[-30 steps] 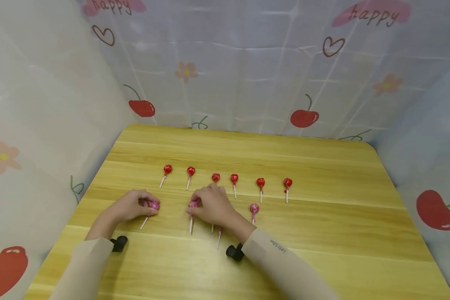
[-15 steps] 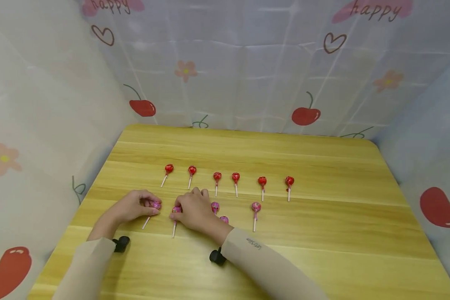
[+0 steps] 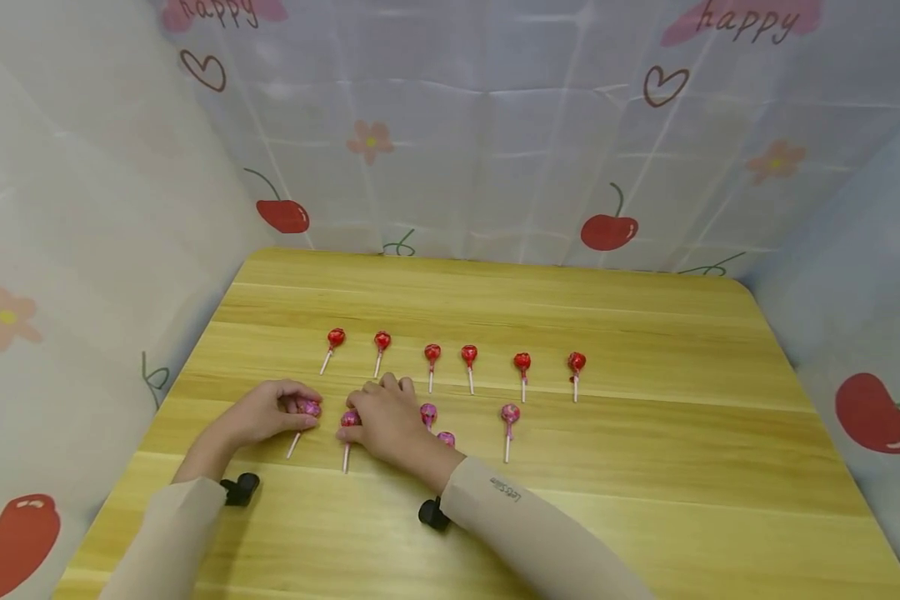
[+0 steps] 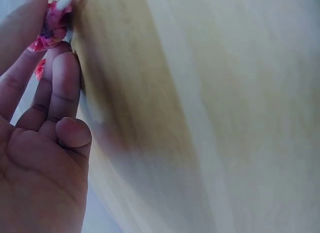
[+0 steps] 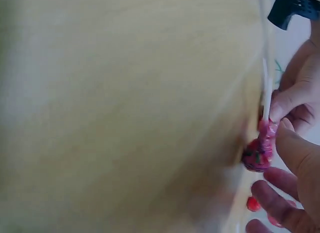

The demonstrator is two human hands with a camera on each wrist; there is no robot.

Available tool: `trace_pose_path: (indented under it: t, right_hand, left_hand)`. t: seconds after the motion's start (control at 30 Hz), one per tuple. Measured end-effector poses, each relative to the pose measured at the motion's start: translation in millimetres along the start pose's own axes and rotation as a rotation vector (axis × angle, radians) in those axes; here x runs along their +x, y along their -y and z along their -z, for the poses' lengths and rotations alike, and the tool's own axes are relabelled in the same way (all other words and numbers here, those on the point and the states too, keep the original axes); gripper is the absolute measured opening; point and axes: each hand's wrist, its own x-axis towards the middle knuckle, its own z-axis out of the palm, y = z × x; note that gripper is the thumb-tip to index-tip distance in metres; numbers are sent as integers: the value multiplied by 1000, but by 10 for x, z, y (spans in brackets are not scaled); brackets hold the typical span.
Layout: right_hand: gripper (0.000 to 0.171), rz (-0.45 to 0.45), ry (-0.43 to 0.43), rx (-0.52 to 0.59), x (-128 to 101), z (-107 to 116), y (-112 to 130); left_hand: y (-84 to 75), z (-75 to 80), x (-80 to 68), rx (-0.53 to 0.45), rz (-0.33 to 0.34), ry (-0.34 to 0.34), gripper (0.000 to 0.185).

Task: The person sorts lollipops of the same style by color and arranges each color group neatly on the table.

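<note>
**Two pink lollipops, each pinched at its head, sticks pointing back toward the wrists**

At the far left, the left hand [image 3: 266, 412] lies knuckles-up on the wooden table [image 3: 645, 333], its fingers curled round the head of the left pink lollipop [image 3: 309, 408]. The left wrist view shows the crinkled wrapper caught between fingertips — a pinch, not a flat press. The sweet's head sits right at the fingertips; its white stick runs down and leftward from there, back under the hand toward the person.

Just to its right, the right hand [image 3: 386, 421] pinches the second pink lollipop [image 3: 349, 418], thumb and forefinger closed on the wrapped head where the stick joins it, as the right wrist view shows; the other fingers hang loosely curled beside it. The head lies at the left edge of this hand, at the fingertips, and the long axis runs almost straight toward the person — stick nearest the body, head away. The two held heads lie near one another but apart, and each hand is the nearer one to its own sweet.

Right of the right hand's knuckles lie loose pink lollipops [image 3: 428, 412], one just beside the fingers, another partly under the wrist, a third further right. Beyond all fingertips runs a row of red lollipops [image 3: 468, 357], untouched, sticks also pointing toward the person.
</note>
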Motion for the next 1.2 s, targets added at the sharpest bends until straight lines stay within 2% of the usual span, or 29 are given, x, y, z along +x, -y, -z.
trace_pose_path:
  t: [0.2,0.43,0.53,0.63,0.73,0.83,0.93,1.03,1.1,1.2]
  right_hand:
    - [42,16,-95,41,-82,259,-139]
    - [36,-114,-210,241,-301,633,-575]
    - [34,-155,-250,272,-422,703,-740]
    - [34,-184,-255,270,-558,707,-855]
    - [38,-198,-225,242,-702,644,-922]
    - [43,-190,-184,209,-827,533,-953]
    - [50,-161,-139,160,-918,395,-957]
    - [56,-130,-101,103,-965,270,-945]
    - [57,-114,-87,74,-983,209,-932]
    - [49,-95,-85,47,-1005,156,-916]
  left_hand:
    - [13,10,-5,1,-17,-11,45]
    - [33,16,-16,-1,-8,-36,49]
    - [18,29,-22,7,-2,-57,50]
    - [-58,28,-18,31,-13,-102,50]
    - [-235,-17,7,66,-49,-148,49]
    - [-512,-132,48,104,-107,-161,47]
    - [-808,-315,113,145,-157,-138,44]
    - [-1054,-519,208,231,-186,-93,45]
    - [-1173,-649,286,306,-200,-71,46]
    - [-1284,-819,403,417,-211,-63,47]
